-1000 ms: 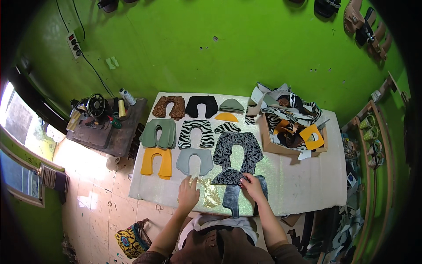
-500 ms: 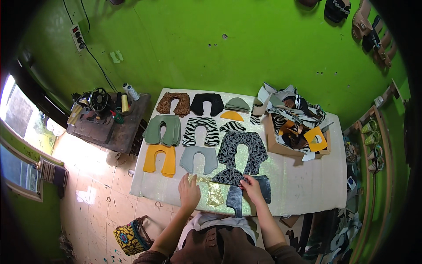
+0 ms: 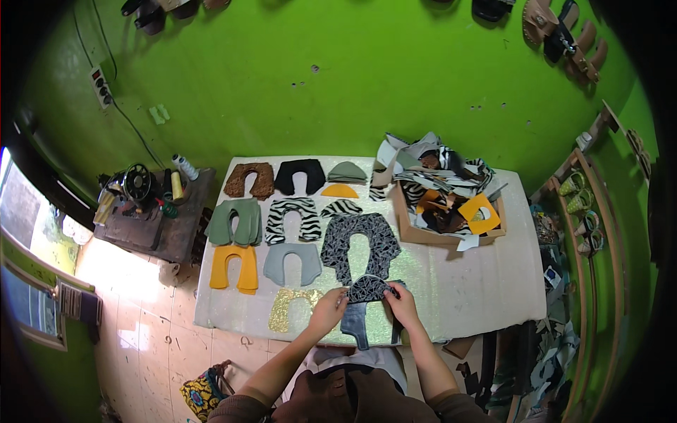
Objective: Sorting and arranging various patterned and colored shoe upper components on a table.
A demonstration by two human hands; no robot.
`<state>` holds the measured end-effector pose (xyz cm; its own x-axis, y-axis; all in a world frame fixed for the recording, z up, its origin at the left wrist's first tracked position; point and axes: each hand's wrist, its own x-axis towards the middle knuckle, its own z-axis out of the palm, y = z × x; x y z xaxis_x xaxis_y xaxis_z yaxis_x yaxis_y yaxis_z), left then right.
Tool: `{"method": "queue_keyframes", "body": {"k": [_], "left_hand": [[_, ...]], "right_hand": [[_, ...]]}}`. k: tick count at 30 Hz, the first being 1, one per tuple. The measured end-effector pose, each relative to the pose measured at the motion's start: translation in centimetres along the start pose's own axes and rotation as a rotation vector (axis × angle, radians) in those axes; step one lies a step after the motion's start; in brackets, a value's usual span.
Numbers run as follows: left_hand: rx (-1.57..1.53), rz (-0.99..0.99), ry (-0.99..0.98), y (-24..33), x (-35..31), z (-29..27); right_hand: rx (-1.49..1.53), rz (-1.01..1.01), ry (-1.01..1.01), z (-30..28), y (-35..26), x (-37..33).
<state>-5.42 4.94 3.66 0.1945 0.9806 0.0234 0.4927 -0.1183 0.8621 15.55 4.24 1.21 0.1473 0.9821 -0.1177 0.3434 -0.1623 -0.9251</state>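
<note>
A half-round piece of black fabric with pale crossing lines (image 3: pixel 368 290) is held at its two ends, low over the front of the table. My left hand (image 3: pixel 329 311) pinches its left end and my right hand (image 3: pixel 402 305) its right end. Just beyond lies a stack of U-shaped pieces in the same pattern (image 3: pixel 338 255). Under and in front of my hands is a dark blue-grey cut piece (image 3: pixel 355 326), partly hidden. A gold glitter U-shaped piece (image 3: pixel 283 314) lies beside my left hand.
Rows of cut pieces cover the table's left half: leopard (image 3: pixel 240 182), black (image 3: pixel 289 178), green (image 3: pixel 222 222), zebra (image 3: pixel 278 224), yellow (image 3: pixel 220 270) and grey (image 3: pixel 275 266). A cardboard box (image 3: pixel 437 237) heaped with scraps stands at right. A sewing machine (image 3: pixel 137 185) is left.
My left hand has moved right and taken hold of the half-round piece's left end. The gold piece it partly covered shows more fully. The whole view has shifted.
</note>
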Motion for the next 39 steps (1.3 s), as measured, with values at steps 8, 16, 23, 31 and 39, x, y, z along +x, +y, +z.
{"method": "queue_keyframes", "body": {"k": [8, 16, 23, 31, 39], "left_hand": [[-0.05, -0.087, 0.017, 2.3, 0.7, 4.2], [-0.093, -0.2, 0.193, 2.6, -0.1, 4.7], [-0.066, -0.22, 0.206, -0.1, -1.6, 0.3], [-0.077, -0.138, 0.142, -5.3, -3.1, -7.4], [-0.045, -0.164, 0.084, -9.1, -4.2, -13.4]], "right_hand": [[-0.035, 0.112, 0.0, -4.4, -0.5, -0.5], [-0.081, 0.04, -0.035, -3.8, -1.1, 0.4], [-0.081, -0.029, -0.132, 1.1, -2.1, 0.2], [-0.117, -0.286, 0.051, 10.6, -6.1, -1.4], [-0.218, -0.266, -0.003, 16.3, -7.0, -3.4]]}}
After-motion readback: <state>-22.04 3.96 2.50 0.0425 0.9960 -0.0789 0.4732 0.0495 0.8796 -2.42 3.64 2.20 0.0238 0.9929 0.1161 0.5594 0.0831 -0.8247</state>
